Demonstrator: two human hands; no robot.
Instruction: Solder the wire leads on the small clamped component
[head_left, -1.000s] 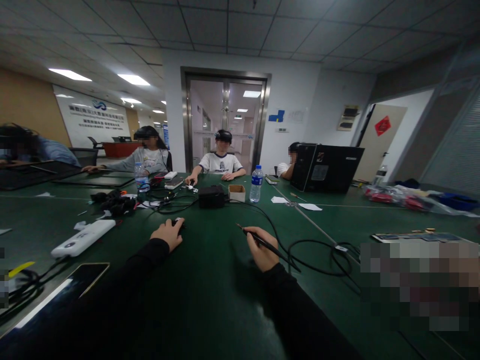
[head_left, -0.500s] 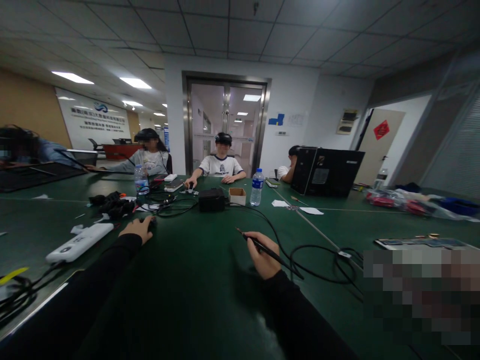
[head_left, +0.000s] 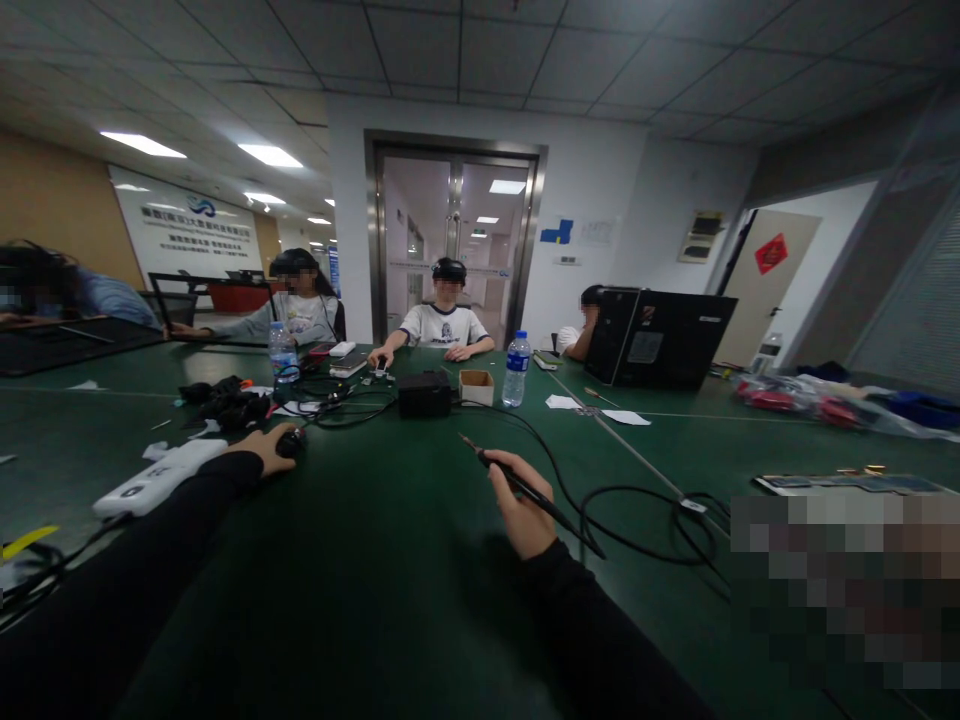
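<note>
The right hand (head_left: 525, 520) is clamped on a black pen-shaped tool (head_left: 541, 500), its tip over open worktop (head_left: 367, 540) between the hands, cable loops (head_left: 630, 489) bounding the right side. The left hand (head_left: 262, 450) is curled around a dark object (head_left: 289, 442). Beyond, an open-topped box (head_left: 476, 392) stands beside a capped bottle (head_left: 516, 370); box contents indiscernible.

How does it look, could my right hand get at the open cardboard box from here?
Probably, yes: only a thin black cord seems to lie between your right hand and the open cardboard box. But that hand grips a black pen-like tool, which would likely hinder grabbing.
</note>
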